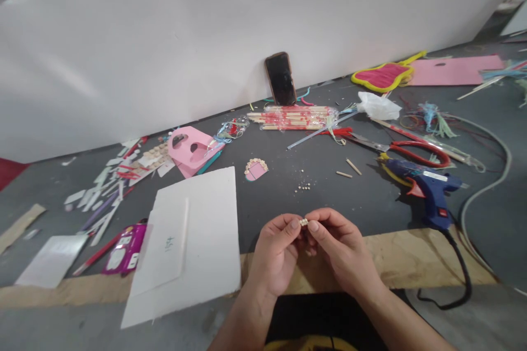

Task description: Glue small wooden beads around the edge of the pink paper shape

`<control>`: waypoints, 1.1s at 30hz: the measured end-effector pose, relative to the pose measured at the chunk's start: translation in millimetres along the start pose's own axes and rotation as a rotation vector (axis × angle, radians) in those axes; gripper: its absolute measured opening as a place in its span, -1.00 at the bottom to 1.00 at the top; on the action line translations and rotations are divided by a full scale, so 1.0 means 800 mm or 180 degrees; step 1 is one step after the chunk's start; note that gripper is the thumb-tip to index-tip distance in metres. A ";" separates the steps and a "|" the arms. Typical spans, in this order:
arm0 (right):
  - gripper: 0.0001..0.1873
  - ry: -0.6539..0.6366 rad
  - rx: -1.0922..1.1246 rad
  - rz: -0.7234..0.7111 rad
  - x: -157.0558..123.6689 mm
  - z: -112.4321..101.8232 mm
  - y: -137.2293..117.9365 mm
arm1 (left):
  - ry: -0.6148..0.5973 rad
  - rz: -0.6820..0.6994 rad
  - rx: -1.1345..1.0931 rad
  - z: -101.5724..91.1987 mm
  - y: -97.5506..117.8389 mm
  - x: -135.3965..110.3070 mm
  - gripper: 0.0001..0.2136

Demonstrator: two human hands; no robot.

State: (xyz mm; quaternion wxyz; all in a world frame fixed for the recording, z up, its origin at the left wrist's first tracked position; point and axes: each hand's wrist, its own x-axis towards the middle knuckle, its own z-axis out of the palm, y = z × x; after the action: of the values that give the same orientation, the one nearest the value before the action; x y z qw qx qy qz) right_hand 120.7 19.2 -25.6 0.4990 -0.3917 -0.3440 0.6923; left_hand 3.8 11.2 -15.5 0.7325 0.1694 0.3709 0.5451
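Near the front edge of the table, my left hand [280,247] and my right hand [337,244] meet. Between their thumbs and fingertips they pinch a small cluster of pale wooden bits [303,222]. How the bits are joined is too small to tell. Just beyond my hands lie loose round bits [303,187] scattered on the dark table. Farther back rests a small pink arched piece [257,170], its curved edge lined with similar pale bits. To its right are two short wooden sticks [344,174].
A blue hot glue gun [432,184] and red-handled scissors [420,153] lie at right. White boards [214,230] overhang the front edge at left. A phone [280,78] leans against the wall behind packaged sticks [292,118]. Pink cutouts [189,140] and strips crowd the left.
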 end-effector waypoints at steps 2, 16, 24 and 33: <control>-0.79 -0.0003 -0.0039 -0.0010 0.000 0.000 0.000 | -0.0018 0.0011 0.0029 0.000 -0.001 0.000 -0.86; -0.78 -0.0018 -0.0232 -0.0077 -0.002 0.000 -0.002 | -0.0058 0.0033 0.0148 0.000 -0.001 -0.002 -0.86; -0.80 -0.0103 -0.0264 -0.0057 -0.002 -0.003 -0.008 | -0.0254 0.0030 0.0097 -0.002 0.003 -0.002 -0.82; -0.77 -0.0128 -0.0510 -0.0175 -0.002 -0.002 -0.012 | -0.0143 0.0014 0.0325 0.001 0.008 -0.004 -0.86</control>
State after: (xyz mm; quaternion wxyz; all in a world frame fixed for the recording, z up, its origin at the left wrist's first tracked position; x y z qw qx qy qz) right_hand 126.3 20.1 -17.6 0.4778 -0.4068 -0.4190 0.6563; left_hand -0.2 10.6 -9.5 0.7298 0.2195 0.3813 0.5232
